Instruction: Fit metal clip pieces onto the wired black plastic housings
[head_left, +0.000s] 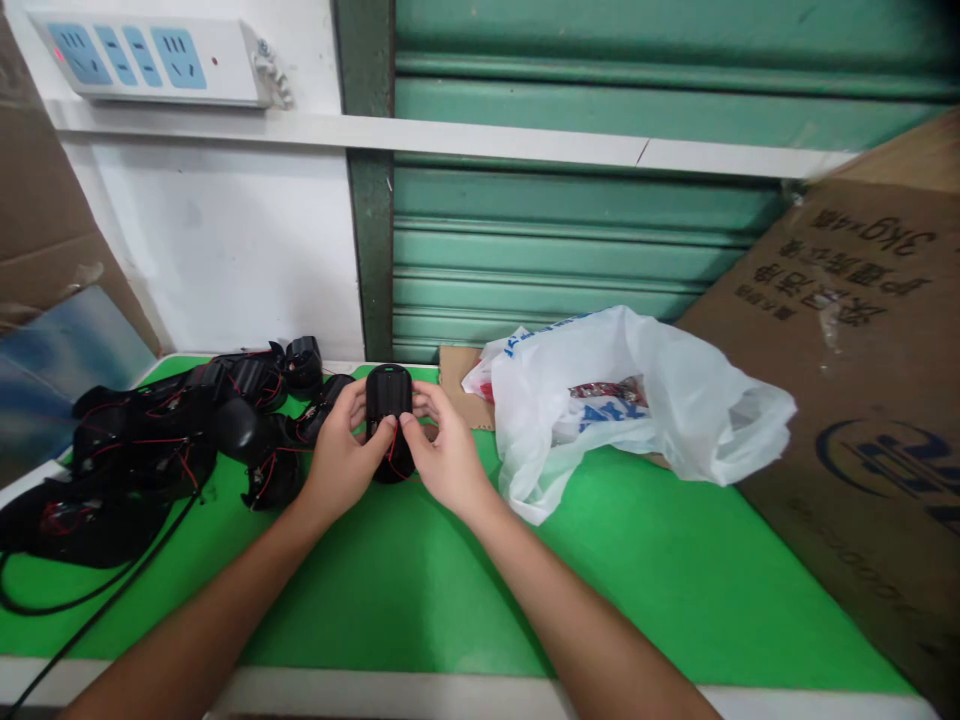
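Black mouse-shaped shell (388, 398) with thin red wires, long axis running near to far, pinched between left hand (341, 450) and right hand (444, 455), fingers curled round it.

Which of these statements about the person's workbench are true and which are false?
1. Both hands hold one black plastic part. True: the left hand and the right hand close around it from either side.
2. The mat on the bench is red. False: it is green.
3. A pile of black parts with red wires lies to the left of the hands. True.
4. The white plastic bag lies to the left of the hands. False: it lies to their right.
5. A power strip hangs on the wall at upper left. True.
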